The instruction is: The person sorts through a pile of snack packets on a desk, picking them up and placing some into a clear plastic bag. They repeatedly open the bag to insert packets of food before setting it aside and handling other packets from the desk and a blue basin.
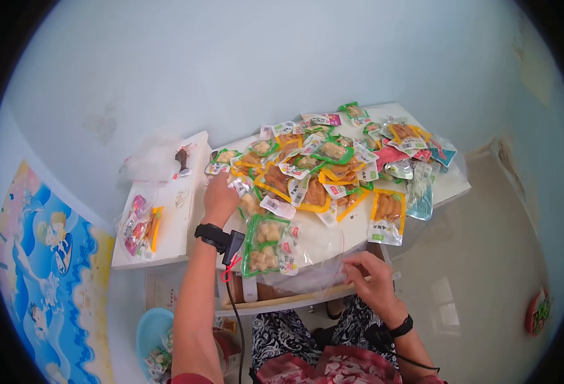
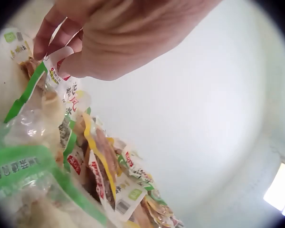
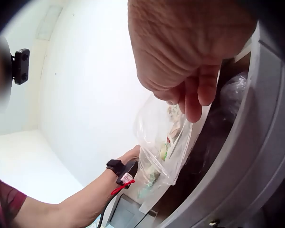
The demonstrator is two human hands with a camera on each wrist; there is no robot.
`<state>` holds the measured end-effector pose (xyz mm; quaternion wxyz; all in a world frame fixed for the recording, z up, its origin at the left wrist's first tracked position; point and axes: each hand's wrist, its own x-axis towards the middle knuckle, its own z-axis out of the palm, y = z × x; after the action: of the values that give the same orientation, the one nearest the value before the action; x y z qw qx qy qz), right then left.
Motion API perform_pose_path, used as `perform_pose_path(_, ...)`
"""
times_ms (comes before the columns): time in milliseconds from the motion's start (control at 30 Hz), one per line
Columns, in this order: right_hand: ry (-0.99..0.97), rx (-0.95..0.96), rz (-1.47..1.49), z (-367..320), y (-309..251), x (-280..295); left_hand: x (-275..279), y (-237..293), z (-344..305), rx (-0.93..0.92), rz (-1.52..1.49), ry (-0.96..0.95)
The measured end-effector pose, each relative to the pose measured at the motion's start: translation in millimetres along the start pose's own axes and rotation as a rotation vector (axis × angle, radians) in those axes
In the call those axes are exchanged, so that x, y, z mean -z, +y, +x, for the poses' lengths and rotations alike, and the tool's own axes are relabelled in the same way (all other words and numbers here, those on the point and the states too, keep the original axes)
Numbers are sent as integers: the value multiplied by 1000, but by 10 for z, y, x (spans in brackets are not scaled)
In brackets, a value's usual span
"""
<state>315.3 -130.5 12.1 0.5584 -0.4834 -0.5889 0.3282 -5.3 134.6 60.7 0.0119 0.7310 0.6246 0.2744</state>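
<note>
At the left edge of a packet pile, my left hand (image 1: pixel 221 200) pinches the white corner of a green-edged packet (image 2: pixel 54 76) between thumb and fingers. My right hand (image 1: pixel 373 287) grips the rim of a clear plastic bag (image 1: pixel 323 256) at the table's front edge. The right wrist view shows the fingertips on the bag's upper edge (image 3: pixel 156 118). Two pale pieces show in a green-edged packet (image 1: pixel 269 232) at the bag's left part; whether it lies inside or under the film I cannot tell. Yellow-edged packets (image 1: pixel 317 192) lie heaped beyond.
An open drawer (image 1: pixel 282 307) stands below the white table (image 1: pixel 458 187). On a side surface (image 1: pixel 174 221) to the left lie purple and yellow-edged packets (image 1: pixel 142 225) and a clear bag. A blue basin (image 1: pixel 146 339) with packets stands on the floor; a red bowl (image 1: pixel 538 312) is far right.
</note>
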Motion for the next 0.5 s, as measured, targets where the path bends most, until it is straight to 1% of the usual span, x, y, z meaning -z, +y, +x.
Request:
perform_pose_path(67, 10, -14, 6, 13, -22, -11, 12, -85, -8, -156, -33, 165)
perform_pose_path(100, 14, -13, -5, 21, -18, -13, 231, 155, -102, -199, 0, 234)
perform_pose_path(200, 43, -36, 0, 32, -33, -27, 613, 438, -164, -232, 41, 397)
perform_pose_path(267, 89, -24, 15, 57, -25, -46, 842, 581, -225, -304, 32, 524)
perform_pose_path(300, 155, 6, -3, 54, -83, -37, 980, 649, -267, -340, 30, 588)
perform_pose_path(400, 299, -12, 150, 70, -418, -3, 1462, 987, -590, -412, -170, 423)
perform_pose_path(433, 288, 55, 143, 70, -463, 42, 1596, 1115, -747, -456, -193, 335)
perform_pose_path(467, 241, 86, 102, 81, -634, 65, 1682, 1229, -914, -501, -216, 245)
perform_pose_path(500, 195, 115, 60, 94, -897, 79, 1708, 1305, -1040, -662, -217, 160)
